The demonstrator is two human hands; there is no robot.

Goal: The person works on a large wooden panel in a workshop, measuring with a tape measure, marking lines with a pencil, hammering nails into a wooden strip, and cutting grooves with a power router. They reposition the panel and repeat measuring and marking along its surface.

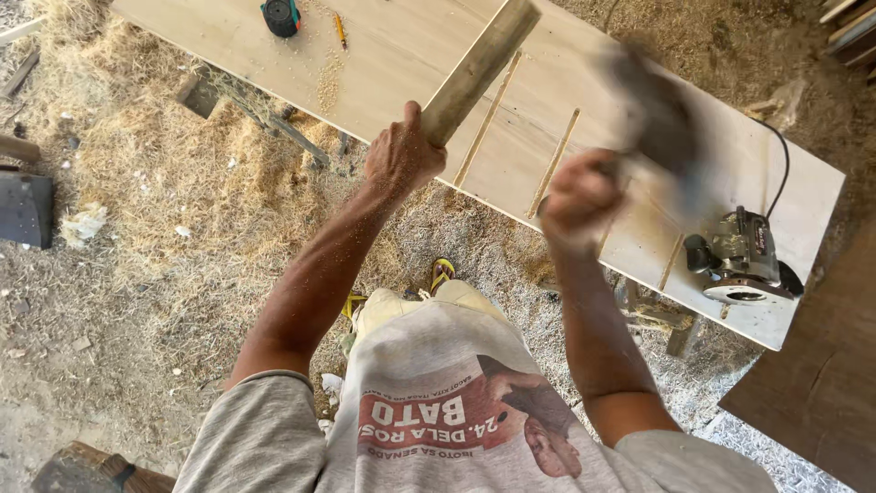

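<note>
My left hand [401, 157] grips a long wooden piece [479, 66] that slants up and away over a large pale plywood board [411, 46]. My right hand [579, 196] is closed on the handle of a dark tool [662, 114], blurred by motion, raised above the board. Several thin wooden strips [554, 162] lie across the board between my hands.
A circular saw [741, 260] with a black cord rests on the board's right end. A green tape measure [280, 15] and a pencil [340, 30] lie at its far end. Sawdust and shavings cover the ground. A brown panel [821, 374] sits at the right.
</note>
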